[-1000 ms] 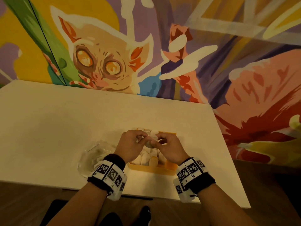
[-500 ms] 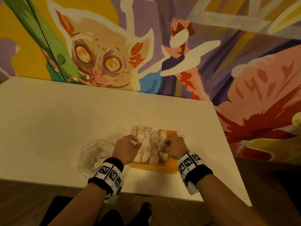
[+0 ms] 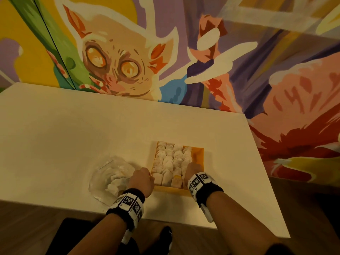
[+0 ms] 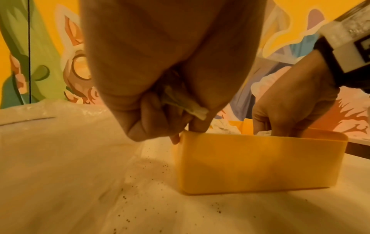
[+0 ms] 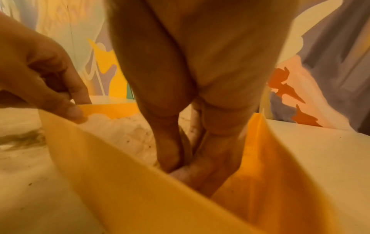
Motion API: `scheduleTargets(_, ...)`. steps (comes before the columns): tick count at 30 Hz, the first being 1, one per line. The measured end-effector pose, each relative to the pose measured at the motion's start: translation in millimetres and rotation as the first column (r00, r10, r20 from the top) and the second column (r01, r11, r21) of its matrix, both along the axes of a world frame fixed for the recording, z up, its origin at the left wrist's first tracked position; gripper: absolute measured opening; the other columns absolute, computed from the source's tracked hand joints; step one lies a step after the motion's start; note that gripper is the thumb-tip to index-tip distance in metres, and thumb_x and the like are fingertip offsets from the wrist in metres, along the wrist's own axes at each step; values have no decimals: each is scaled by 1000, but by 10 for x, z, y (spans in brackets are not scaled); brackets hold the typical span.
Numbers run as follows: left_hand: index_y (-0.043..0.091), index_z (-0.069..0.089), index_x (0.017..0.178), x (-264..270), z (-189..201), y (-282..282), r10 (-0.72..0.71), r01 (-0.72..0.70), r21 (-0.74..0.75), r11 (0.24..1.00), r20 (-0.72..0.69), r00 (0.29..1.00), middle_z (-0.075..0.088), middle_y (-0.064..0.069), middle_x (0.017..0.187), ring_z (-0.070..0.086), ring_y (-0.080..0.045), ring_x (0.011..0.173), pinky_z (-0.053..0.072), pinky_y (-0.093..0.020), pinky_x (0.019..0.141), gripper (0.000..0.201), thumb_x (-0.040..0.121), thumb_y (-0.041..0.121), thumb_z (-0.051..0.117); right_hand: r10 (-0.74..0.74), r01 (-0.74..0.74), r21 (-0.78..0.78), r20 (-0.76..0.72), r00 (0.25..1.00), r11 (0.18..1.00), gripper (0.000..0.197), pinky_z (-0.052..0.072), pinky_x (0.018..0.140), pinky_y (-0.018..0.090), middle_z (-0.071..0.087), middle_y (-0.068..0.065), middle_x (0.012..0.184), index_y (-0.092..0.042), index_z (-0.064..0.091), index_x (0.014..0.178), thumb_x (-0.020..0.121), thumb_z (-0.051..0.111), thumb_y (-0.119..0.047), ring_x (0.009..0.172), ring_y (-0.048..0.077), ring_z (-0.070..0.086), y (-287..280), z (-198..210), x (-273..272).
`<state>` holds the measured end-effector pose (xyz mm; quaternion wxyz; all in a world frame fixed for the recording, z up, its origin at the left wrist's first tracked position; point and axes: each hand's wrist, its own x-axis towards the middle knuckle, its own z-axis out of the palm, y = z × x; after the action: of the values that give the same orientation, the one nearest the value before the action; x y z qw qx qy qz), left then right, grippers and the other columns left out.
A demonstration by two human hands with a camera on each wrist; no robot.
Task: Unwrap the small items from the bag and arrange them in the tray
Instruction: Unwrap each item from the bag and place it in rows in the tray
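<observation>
- While the right hand (image 3: 192, 171) pinches an item down into the tray (image 3: 199, 155), seat it snug beside its neighbours.
- Left hand (image 3: 141, 179), clutching a wrapper (image 4: 184, 103), should steady the rim.

yellow tray (image 3: 199, 153): white items (image 3: 171, 159) in rows | clear bag (image 3: 110, 178): left, beside tray

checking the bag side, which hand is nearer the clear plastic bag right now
Left. The left hand sits at the tray's near-left corner, right beside the plastic bag; the right hand is across the tray, fingers down inside its near-right part.

Yellow tray (image 3: 199, 157), white items (image 3: 171, 159), clear bag (image 3: 110, 173)
</observation>
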<state>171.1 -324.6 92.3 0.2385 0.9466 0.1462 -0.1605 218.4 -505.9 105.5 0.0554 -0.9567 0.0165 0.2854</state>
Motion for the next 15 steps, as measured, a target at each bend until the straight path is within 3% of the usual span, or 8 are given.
scheduleTargets(1, 10, 54, 122, -2, 13, -2, -2, 2, 6, 1000, 1, 1000, 56, -13, 124, 57, -27, 111, 46, -32, 84, 33, 99, 32, 48, -1, 1, -30, -4, 1000, 1000, 41, 34, 103, 32, 39, 16, 146, -2, 37, 141, 104, 35, -17, 135, 30, 39, 9, -14, -15)
scheduleTargets(4, 10, 54, 123, 5, 37, -11, 0, 0, -1, 1000, -1, 1000, 56, -13, 125, 57, -28, 110, 46, -32, 84, 33, 99, 31, 48, 141, -150, -151, -68, 988, 977, 44, 37, 93, 31, 45, 19, 142, 0, 46, 136, 96, 54, -16, 132, 32, 43, 57, 2, 44)
scheduleTargets(6, 10, 54, 123, 9, 45, -11, -2, 2, 0, 1000, -8, 1000, 56, -14, 125, 57, -28, 111, 46, -32, 85, 33, 99, 31, 48, 173, -170, -210, -3, 985, 963, 44, 30, 110, 32, 34, 17, 152, 0, 33, 144, 103, 38, -15, 140, 29, 34, 79, 26, 72)
scheduleTargets(8, 11, 53, 124, 6, 45, -9, -2, 2, 4, 1000, -16, 1000, 56, -14, 126, 56, -28, 112, 46, -33, 86, 33, 99, 32, 48, 131, -113, -237, 62, 989, 965, 45, 17, 117, 36, 21, 15, 158, -1, 18, 149, 107, 21, -15, 145, 28, 23, 95, 62, 47)
scheduleTargets(12, 11, 53, 124, 1, 50, -7, -1, 1, 4, 1000, -18, 1000, 55, -14, 126, 56, -29, 113, 45, -33, 87, 33, 99, 32, 48, 171, -173, -247, -28, 985, 954, 48, 21, 116, 43, 19, 16, 158, -4, 15, 152, 107, 25, -18, 145, 32, 22, 30, -155, 64)
scheduleTargets(15, 11, 53, 125, 3, 52, -5, -6, 6, -3, 1000, -13, 1000, 55, -14, 126, 55, -28, 114, 45, -33, 88, 34, 99, 32, 49, 116, -116, -201, -13, 993, 973, 45, 27, 114, 42, 30, 16, 153, -5, 24, 150, 106, 26, -16, 140, 32, 33, 36, -175, 61)
